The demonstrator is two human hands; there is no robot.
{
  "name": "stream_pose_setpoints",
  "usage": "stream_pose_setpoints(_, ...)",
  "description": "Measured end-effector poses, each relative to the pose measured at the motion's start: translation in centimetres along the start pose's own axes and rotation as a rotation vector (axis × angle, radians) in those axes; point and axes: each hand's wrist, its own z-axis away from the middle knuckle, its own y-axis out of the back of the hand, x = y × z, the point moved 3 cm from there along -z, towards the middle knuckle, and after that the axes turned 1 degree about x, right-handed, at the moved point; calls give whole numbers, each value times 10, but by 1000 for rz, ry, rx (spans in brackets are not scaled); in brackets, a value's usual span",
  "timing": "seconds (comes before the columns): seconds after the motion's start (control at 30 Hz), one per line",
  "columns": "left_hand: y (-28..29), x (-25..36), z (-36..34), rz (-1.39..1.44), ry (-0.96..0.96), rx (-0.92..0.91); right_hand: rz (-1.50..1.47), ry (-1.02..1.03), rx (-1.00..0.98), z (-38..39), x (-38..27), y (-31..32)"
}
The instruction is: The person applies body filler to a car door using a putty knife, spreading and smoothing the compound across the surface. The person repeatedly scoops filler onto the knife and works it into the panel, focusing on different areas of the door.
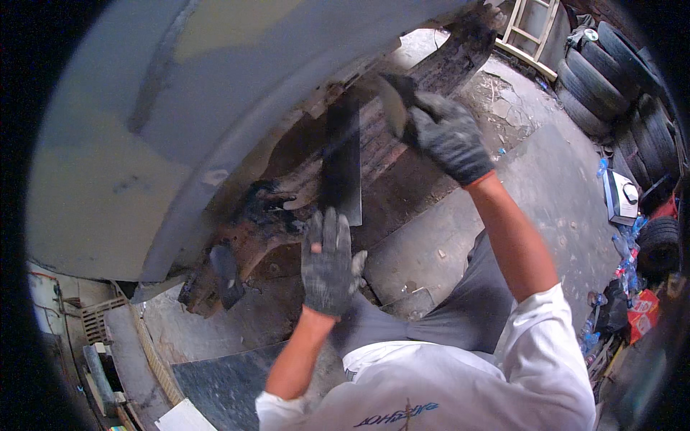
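My left hand (329, 269), in a dark grey work glove, lies with its fingers stretched out against the lower end of a dark flat metal strip (343, 161). A torn spot shows on one glove finger. The strip leans against a rusty, broken beam (402, 118) under a large curved vehicle body panel (194, 136). My right hand (449, 136), gloved with an orange cuff, is closed around a dark tool (395, 104) with a broad curved head. Motion blur hides the tool's exact kind. It is raised up and right of the strip, apart from it.
Stacked tyres (611, 79) stand at the far right, with a white box (621, 197) and plastic litter (629, 248) below. A wooden frame (530, 32) leans at the back. A dark flat piece (227, 276) sits left of my left hand. Dusty sheets (553, 179) cover the floor.
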Motion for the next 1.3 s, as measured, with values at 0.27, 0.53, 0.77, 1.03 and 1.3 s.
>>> stream_pose_setpoints(0.27, -64, -50, -62, -270, 19, -275, -971, -893, -180, 126, 112, 9)
stream_pose_setpoints(0.53, 10, -27, -18, 1713, 878, 122, -919, -563, -67, 185, 90, -31)
stream_pose_setpoints(0.77, 12, 15, 19, 2113, 1050, 7, -1764, -912, -279, 165, 66, -42)
stream_pose_setpoints(1.03, -21, -14, 77, 1837, 1182, -49, -1137, -714, -426, 149, 52, -15)
stream_pose_setpoints(1.3, -34, 32, 96, 1997, 900, -308, -1542, -971, -356, 178, 41, -14)
